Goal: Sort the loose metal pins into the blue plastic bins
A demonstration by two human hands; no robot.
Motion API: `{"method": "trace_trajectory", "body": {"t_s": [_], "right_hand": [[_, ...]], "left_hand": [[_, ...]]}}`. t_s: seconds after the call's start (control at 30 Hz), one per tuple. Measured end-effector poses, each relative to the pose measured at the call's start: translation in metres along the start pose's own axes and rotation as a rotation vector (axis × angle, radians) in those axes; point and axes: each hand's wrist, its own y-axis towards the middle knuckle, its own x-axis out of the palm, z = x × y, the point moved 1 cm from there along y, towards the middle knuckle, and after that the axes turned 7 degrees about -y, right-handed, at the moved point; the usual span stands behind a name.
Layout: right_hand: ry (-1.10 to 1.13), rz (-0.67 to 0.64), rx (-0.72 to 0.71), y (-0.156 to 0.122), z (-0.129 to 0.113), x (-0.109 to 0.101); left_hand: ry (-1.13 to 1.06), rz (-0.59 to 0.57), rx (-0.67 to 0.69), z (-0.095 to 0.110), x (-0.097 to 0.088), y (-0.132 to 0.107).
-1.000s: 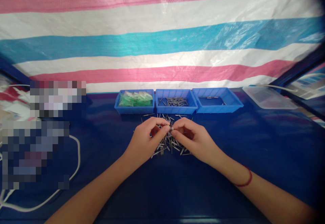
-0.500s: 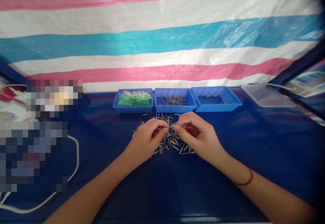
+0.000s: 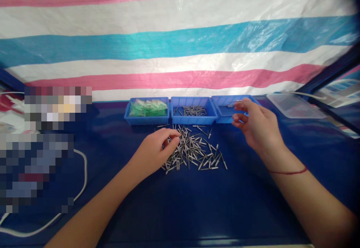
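A heap of small metal pins [image 3: 194, 152] lies on the dark blue table [image 3: 197, 206]. My left hand [image 3: 156, 148] rests on the heap's left edge, its fingers curled and pinched together among the pins; what they grip is hidden. My right hand [image 3: 254, 124] is raised over the right blue bin [image 3: 222, 117], thumb and forefinger pinching a thin metal pin [image 3: 234, 105] above it. That bin holds only a few pins. The middle blue bin [image 3: 192, 120] holds several pins, and the left blue bin [image 3: 146, 120] holds green plastic pieces [image 3: 147, 108].
A clear plastic tray [image 3: 295, 106] sits at the back right. A white cable [image 3: 80, 188] loops across the table at the left, beside blurred-out patches. A striped pink, white and blue tarp [image 3: 180, 45] hangs behind the bins.
My right hand has left the heap, where it met the left hand, and moved up and right to the right bin with a pin. My left hand stays at the heap.
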Motion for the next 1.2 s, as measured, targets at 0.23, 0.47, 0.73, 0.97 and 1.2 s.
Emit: {"method": "trace_trajectory", "body": {"t_s": [0.23, 0.47, 0.73, 0.97, 1.2], "right_hand": [[-0.046, -0.208, 0.028, -0.021, 0.002, 0.015], [-0.259, -0.421, -0.057, -0.037, 0.012, 0.024], [-0.528, -0.595, -0.297, -0.054, 0.018, 0.03], [-0.417, -0.768, -0.149, -0.077, 0.015, 0.039], [-0.338, -0.746, -0.136, -0.08, 0.012, 0.039]], "left_hand": [[0.35, -0.131, 0.074, -0.014, 0.004, 0.0], [0.449, -0.183, 0.138, -0.015, 0.014, -0.001], [0.246, -0.108, 0.14, -0.017, 0.01, 0.004], [-0.068, 0.032, 0.04, -0.005, 0.02, -0.002], [-0.103, 0.053, -0.01, 0.0, 0.023, -0.003]]}}
